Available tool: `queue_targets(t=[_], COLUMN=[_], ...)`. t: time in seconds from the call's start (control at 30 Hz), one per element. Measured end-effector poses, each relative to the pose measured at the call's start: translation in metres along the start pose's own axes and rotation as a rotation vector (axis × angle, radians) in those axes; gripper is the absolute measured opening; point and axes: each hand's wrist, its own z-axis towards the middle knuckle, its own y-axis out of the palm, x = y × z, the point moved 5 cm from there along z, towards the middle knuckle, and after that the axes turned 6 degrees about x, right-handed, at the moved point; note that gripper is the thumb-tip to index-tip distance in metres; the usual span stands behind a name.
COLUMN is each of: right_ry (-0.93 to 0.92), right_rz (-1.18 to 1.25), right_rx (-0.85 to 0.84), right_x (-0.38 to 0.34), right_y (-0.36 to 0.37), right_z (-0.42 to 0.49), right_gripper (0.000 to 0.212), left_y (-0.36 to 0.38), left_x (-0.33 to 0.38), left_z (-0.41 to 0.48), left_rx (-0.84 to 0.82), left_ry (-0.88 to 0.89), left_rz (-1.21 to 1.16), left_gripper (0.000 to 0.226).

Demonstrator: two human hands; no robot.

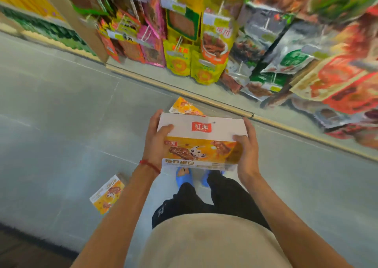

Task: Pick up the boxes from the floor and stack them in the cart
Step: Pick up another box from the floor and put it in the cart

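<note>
Blurred throughout, most of all the hanging snack bags (pixel 216 43) on the rack above, print unreadable. No cart in view. Held at waist height over the grey tiled floor (pixel 61 114): a flat cardboard box (pixel 202 141), white top with a red logo, orange printed front. Gripped at both short ends, left hand (pixel 156 143) with thumb on the top face and fingers (pixel 154 118) wrapped round the far edge, right hand (pixel 246 145) likewise at the other end. Red string bracelet (pixel 150 165) on the left wrist. Second box (pixel 186 107) on the floor, mostly hidden behind the held one. Third box (pixel 107 194) lying flat on the floor, left of the blue shoes (pixel 183 175).
</note>
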Motion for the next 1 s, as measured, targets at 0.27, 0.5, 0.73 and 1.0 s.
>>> queue_targets(t=[0.27,0.5,0.73,1.0], right_ry=[0.026,0.010,0.010,0.016], right_rz=[0.204,0.314,0.466,0.574], right_rx=[0.351,0.617,0.897,1.188], right_x=[0.016,0.030,0.051,0.079], right_y=[-0.141,-0.292,-0.466,-0.602], right_z=[-0.049,-0.090,-0.135,-0.170], right_gripper=[0.069,0.069,0.060,0.066], left_y=[0.125,0.273,0.422,0.553], left_x=[-0.020,-0.085,-0.178,-0.277], left_z=[-0.055,-0.143,-0.264,-0.370], left_rx=[-0.303,-0.577,-0.853,-1.143], left_ry=[0.005,0.012,0.047,0.087], left_rz=[0.258,0.475,0.625,0.824], left_gripper=[0.051,0.058,0.057,0.054])
